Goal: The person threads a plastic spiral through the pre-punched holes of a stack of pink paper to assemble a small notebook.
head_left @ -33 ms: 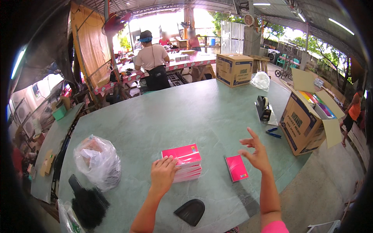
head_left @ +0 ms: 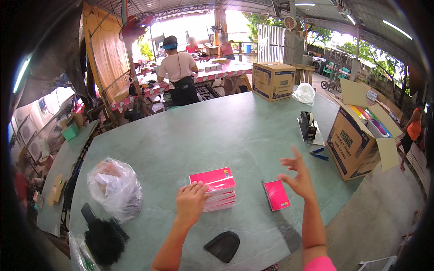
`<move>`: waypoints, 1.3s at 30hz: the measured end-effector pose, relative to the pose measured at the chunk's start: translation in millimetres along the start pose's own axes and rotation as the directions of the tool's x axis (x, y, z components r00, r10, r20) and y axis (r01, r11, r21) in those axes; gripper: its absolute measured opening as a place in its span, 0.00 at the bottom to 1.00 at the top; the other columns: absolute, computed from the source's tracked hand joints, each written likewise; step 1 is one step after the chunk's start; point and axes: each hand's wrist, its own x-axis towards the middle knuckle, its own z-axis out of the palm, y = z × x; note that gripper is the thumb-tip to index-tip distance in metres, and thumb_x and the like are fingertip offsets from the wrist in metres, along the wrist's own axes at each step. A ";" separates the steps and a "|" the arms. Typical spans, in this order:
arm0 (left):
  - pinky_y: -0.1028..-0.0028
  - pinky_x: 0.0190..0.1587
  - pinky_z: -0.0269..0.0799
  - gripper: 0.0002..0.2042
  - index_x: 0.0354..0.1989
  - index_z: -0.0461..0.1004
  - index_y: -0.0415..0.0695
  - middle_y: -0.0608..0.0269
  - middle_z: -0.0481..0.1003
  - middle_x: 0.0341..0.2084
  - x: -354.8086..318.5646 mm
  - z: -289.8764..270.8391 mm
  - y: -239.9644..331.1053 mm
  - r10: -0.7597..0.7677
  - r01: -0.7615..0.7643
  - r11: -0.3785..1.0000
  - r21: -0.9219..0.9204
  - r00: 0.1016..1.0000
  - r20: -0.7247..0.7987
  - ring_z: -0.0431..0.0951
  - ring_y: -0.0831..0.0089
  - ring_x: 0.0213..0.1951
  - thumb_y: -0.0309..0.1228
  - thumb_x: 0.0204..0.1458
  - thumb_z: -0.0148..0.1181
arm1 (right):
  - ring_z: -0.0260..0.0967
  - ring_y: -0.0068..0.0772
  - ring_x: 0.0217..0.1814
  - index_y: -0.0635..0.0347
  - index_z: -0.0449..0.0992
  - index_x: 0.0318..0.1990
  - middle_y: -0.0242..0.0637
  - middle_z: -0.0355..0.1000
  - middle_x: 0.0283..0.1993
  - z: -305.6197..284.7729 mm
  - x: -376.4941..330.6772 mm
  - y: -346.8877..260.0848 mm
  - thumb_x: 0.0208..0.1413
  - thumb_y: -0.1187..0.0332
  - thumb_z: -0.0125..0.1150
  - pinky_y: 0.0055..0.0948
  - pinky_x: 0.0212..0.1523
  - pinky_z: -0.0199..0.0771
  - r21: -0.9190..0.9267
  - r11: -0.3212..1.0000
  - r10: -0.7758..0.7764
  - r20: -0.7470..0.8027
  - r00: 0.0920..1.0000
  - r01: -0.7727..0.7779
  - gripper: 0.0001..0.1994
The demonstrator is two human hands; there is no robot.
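While the left hand (head_left: 193, 198) rests its fingers on one near, pink notebook stack (head_left: 221, 183) (gripping or not, I cannot tell), the right hand (head_left: 299, 180), fingers wide, hovers by one loose notebook (head_left: 276, 196); two cartons (head_left: 350, 144) stand beyond.

A stack of glossy pink notebooks (head_left: 220, 189) stands on the surface (head_left: 181, 131), its side striped pink and white. Apart to its right, one pink notebook (head_left: 277, 195) lies flat, slightly turned, spiral-bound at the left.

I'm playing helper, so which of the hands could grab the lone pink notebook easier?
Probably the right hand: it's open and near that notebook, while the left hand is on the notebook stack.
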 end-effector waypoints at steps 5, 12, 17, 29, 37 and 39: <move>0.65 0.46 0.62 0.14 0.38 0.75 0.46 0.59 0.75 0.39 2.7 -0.1 0.5 -0.007 0.007 0.999 -0.033 1.000 0.006 0.72 0.64 0.45 0.37 0.44 0.59 | 0.68 0.26 0.37 0.55 0.44 0.64 0.38 0.69 0.41 -56.7 17.0 -22.0 0.54 0.64 0.55 0.22 0.35 0.67 0.508 0.828 0.272 -0.734 0.622 0.237 0.33; 0.64 0.47 0.62 0.13 0.38 0.76 0.46 0.59 0.76 0.37 5.4 -1.7 3.6 -0.035 0.035 0.996 -0.085 0.999 0.008 0.73 0.64 0.43 0.37 0.44 0.59 | 0.66 0.19 0.30 0.59 0.68 0.50 0.29 0.68 0.24 -117.3 -12.4 -2.3 0.56 0.61 0.52 0.18 0.31 0.64 0.591 0.692 0.270 -0.745 0.610 0.414 0.17; 0.64 0.46 0.62 0.11 0.36 0.75 0.46 0.60 0.76 0.34 7.4 -6.2 1.5 -0.004 0.002 0.999 -0.049 0.999 -0.044 0.74 0.64 0.40 0.34 0.43 0.60 | 0.66 0.23 0.36 0.61 0.68 0.48 0.33 0.70 0.36 -6.7 -37.9 -5.9 0.49 0.69 0.61 0.22 0.38 0.67 0.336 0.937 0.224 -0.364 0.904 -0.097 0.18; 0.65 0.32 0.68 0.09 0.34 0.74 0.43 0.57 0.74 0.24 -36.4 -36.2 33.8 0.076 0.023 0.943 -0.332 0.956 0.283 0.74 0.60 0.29 0.30 0.43 0.60 | 0.70 0.26 0.42 0.62 0.74 0.40 0.38 0.73 0.40 105.9 -98.2 -3.3 0.46 0.74 0.62 0.25 0.44 0.68 0.234 0.948 0.079 0.486 0.871 -0.217 0.12; 0.63 0.36 0.70 0.10 0.35 0.74 0.41 0.52 0.75 0.31 -110.2 41.1 15.6 -0.093 0.259 0.859 -0.441 0.928 0.362 0.74 0.55 0.35 0.34 0.49 0.55 | 0.69 0.19 0.34 0.62 0.75 0.39 0.31 0.75 0.32 143.8 -147.2 14.2 0.50 0.74 0.57 0.21 0.37 0.68 0.235 0.798 0.347 0.573 0.743 -0.554 0.08; 0.63 0.36 0.69 0.10 0.35 0.75 0.41 0.52 0.75 0.30 -105.1 31.3 16.9 -0.091 0.264 0.860 -0.436 0.921 0.378 0.74 0.55 0.35 0.34 0.49 0.55 | 0.69 0.19 0.35 0.63 0.75 0.39 0.33 0.75 0.33 140.7 -142.5 9.1 0.50 0.75 0.56 0.21 0.38 0.69 0.191 0.866 0.286 0.569 0.771 -0.462 0.09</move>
